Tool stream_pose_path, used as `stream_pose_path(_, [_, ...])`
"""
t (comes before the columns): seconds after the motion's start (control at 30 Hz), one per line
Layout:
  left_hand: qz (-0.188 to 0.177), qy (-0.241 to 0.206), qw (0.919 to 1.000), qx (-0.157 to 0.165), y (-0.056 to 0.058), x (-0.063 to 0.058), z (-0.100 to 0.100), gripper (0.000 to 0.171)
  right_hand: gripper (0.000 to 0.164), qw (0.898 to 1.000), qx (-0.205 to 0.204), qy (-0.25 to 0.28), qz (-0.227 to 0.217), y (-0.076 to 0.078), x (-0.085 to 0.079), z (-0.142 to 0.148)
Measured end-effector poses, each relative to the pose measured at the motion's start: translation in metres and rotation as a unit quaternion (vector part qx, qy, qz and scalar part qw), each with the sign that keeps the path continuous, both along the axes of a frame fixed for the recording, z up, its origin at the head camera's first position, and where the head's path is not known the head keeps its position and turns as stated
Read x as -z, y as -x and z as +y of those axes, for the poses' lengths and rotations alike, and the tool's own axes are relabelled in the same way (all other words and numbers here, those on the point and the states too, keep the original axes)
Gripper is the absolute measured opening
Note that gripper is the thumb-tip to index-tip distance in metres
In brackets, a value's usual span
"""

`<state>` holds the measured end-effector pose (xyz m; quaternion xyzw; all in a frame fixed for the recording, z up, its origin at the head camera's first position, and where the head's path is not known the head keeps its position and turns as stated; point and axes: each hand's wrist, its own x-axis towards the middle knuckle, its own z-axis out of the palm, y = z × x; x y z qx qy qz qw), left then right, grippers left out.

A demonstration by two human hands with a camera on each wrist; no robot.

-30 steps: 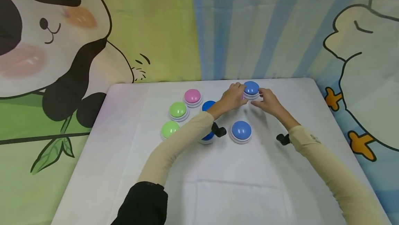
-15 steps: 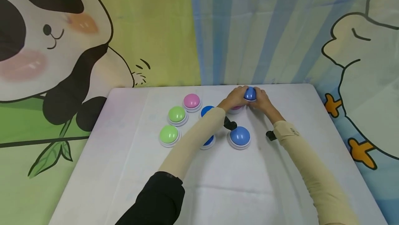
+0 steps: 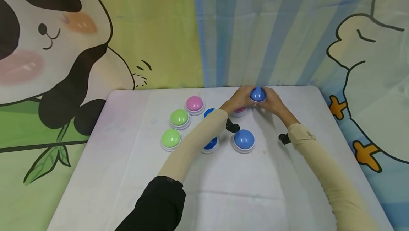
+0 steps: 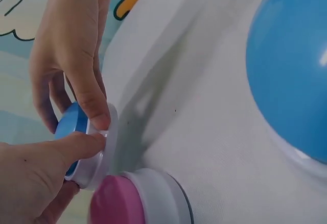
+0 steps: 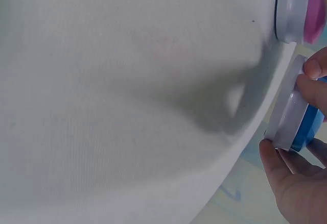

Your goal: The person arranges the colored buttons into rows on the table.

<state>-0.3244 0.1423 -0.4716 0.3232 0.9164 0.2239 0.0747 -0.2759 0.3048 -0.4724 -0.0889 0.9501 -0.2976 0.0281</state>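
Near the table's far edge both hands hold a blue dome push button point(image 3: 257, 94) with a white round base. My left hand point(image 3: 240, 98) grips its left side, thumb on the white base point(image 4: 97, 163) in the left wrist view. From the other side my right hand point(image 3: 272, 102) grips it, its thumb meeting the left thumb at the base. A shadow lies apart from the base on the cloth, and the button is tilted in both wrist views. Just beside the hands stands a pink button point(image 4: 120, 203), partly hidden by the left hand in the head view.
On the white table point(image 3: 243, 188) stand another pink button point(image 3: 194, 103), two green buttons point(image 3: 179, 117) and a blue button point(image 3: 244, 139) in front. Two more blue buttons point(image 3: 211, 144) are partly covered by the left sleeve. A cartoon-printed backdrop point(image 3: 172, 28) rises behind.
The hands have closed in on the far blue button from both sides, the right hand moving left to it. In the last half second the button has shifted slightly up and right.
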Motion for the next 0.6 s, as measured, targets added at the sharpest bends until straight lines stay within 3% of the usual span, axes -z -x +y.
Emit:
stream_pose_path(0.2, [0.008, -0.006, 0.9997, 0.021, -0.014, -0.009, -0.013, 0.073, 0.076, 1.0, -0.007, -0.003, -0.009, -0.019, -0.015, -0.002])
stream_pose_path(0.43, [-0.006, -0.009, 0.9989, 0.046, -0.05, -0.019, -0.038, 0.076, 0.077, 0.999, -0.037, -0.013, -0.014, -0.062, -0.029, -0.018])
stream_pose_path(0.6, [-0.011, -0.018, 0.9979, 0.061, -0.068, -0.021, -0.041, 0.076, 0.076, 0.999, -0.043, -0.024, -0.015, -0.086, -0.036, -0.021])
